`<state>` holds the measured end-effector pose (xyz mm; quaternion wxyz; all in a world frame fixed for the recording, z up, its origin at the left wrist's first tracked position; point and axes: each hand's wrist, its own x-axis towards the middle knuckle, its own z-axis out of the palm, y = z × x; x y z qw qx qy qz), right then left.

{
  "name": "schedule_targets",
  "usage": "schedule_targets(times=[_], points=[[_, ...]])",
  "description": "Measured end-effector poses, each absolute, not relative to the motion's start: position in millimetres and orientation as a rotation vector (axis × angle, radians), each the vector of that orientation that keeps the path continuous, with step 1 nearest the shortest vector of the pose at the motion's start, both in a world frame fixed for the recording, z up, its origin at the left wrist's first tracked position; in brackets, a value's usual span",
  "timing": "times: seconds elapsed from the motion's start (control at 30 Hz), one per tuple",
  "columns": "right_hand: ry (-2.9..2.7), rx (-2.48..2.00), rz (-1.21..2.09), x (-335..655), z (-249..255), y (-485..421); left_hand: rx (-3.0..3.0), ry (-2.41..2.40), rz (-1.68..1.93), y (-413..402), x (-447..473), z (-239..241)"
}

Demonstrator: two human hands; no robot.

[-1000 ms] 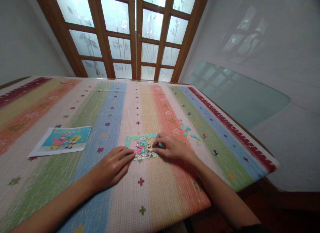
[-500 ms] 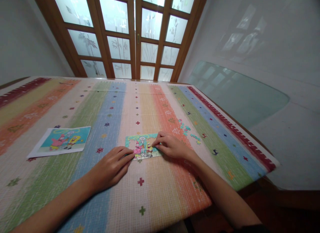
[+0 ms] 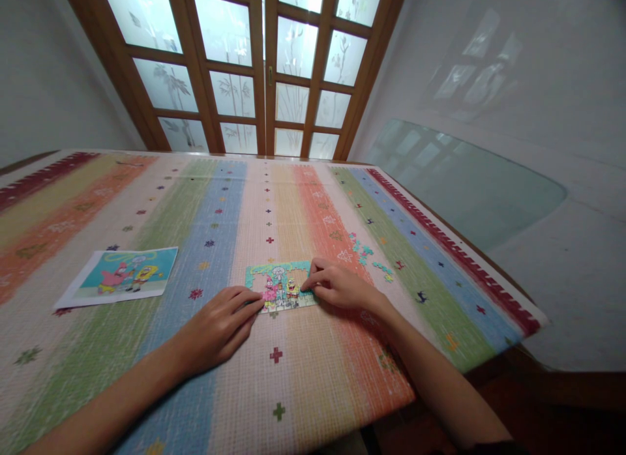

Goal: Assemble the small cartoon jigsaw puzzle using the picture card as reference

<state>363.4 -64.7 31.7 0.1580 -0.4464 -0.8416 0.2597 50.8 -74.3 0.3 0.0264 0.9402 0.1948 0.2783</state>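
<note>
A small cartoon jigsaw puzzle (image 3: 278,284) lies partly assembled on the striped tablecloth (image 3: 235,214). My left hand (image 3: 218,328) lies flat with fingers stretched out, its fingertips touching the puzzle's lower left edge. My right hand (image 3: 337,285) rests on the puzzle's right side, its fingers curled and pressed down on the pieces there. Whether a piece is pinched under them is hidden. A few loose teal puzzle pieces (image 3: 364,251) lie scattered just beyond my right hand.
A printed reference picture (image 3: 121,274) of the same cartoon lies at the left of the table. The table's right edge (image 3: 469,259) drops off near a glass panel. Frosted wooden doors (image 3: 264,70) stand behind the table.
My right hand has shifted slightly over the puzzle's right side, fingers drawing in a little. My left hand has stayed put.
</note>
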Motion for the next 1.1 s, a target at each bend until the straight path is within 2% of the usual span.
schedule_targets(times=[0.47, 0.7, 0.97, 1.1], points=[[-2.382, -1.251, 0.744, 365, 33, -62, 2.871, 0.602, 0.856, -75, 50, 1], [-2.285, -1.423, 0.605, 387, 40, -55, 2.862, 0.59, 0.891, -75, 50, 1], [-2.068, -2.123, 0.23, 445, 54, -42, 2.888, 0.571, 0.91, -75, 50, 0], [-1.93, -2.38, 0.182, 478, 55, -45, 2.907, 0.562, 0.92, -74, 50, 0]])
